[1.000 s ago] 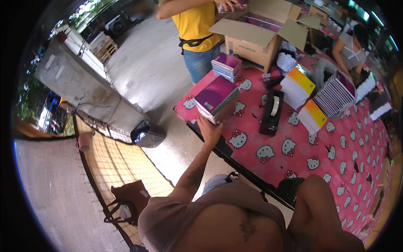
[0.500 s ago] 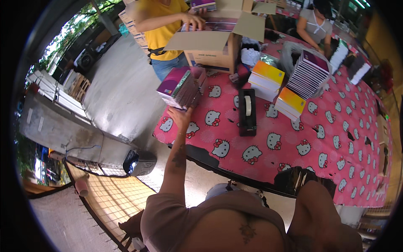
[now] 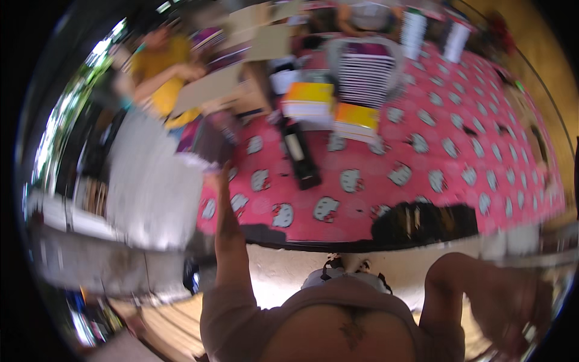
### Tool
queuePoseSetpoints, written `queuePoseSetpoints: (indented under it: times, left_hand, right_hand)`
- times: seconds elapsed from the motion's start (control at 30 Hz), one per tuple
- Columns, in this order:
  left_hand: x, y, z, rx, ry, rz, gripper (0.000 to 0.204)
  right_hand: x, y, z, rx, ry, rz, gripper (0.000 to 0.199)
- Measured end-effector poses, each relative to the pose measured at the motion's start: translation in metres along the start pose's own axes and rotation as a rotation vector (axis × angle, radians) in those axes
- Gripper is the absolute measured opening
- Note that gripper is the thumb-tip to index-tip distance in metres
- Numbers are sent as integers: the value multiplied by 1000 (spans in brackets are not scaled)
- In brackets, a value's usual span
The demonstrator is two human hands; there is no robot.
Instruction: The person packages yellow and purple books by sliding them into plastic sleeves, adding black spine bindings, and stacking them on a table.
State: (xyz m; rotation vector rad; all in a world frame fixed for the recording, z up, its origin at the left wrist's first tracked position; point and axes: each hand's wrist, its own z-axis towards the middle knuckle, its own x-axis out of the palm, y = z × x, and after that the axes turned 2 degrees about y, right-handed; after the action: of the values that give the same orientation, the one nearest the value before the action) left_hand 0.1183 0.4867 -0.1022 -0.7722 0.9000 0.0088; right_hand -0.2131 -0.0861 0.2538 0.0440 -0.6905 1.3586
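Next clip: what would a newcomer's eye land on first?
Probably the pink tablecloth with white cat faces, filling the middle and right. Towards its far side stand two yellow-topped stacks and a striped stack. At its left, the left hand touches a blurred purple stack.

Left arm (image 3: 232,259) outstretched, right arm (image 3: 445,301) folded.
The left grip (image 3: 220,175) reaches toward 12 o'clock, partly hidden; the right elbow (image 3: 450,265) bends sharply, its forearm (image 3: 494,289) slanting toward 4 o'clock, the right grip (image 3: 522,326) too blurred to read.
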Motion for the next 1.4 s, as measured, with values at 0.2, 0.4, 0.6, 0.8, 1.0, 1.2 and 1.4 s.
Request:
queuePoseSetpoints:
  times: [0.2,0.4,0.6,0.8,1.0,1.2,1.4]
  left_hand:
    - [-20,-143,-265,427,138,-194,75]
    - [-57,-251,-436,1352,979,-233,71]
    - [-38,-259,-464,1714,1032,-11,76]
    - [-24,-268,-474,1739,1018,-9,73]
    - [-27,-263,-472,1627,1025,29,71]
    - [-26,-278,-468,1639,1000,-22,65]
    - [-37,-268,-461,1557,1054,-16,60]
  right_hand:
    - [-271,69,-62,558,-101,-1316,23]
    - [-453,237,-271,1244,-983,-1393,51]
    - [-448,199,-429,2082,-1280,-803,46]
    - [-527,194,-513,1891,-1556,-761,71]
    - [-589,218,-537,1809,-1644,-865,76]
    - [-613,236,-540,1753,-1675,-944,82]
    - [-581,241,-519,1833,-1589,-1038,87]
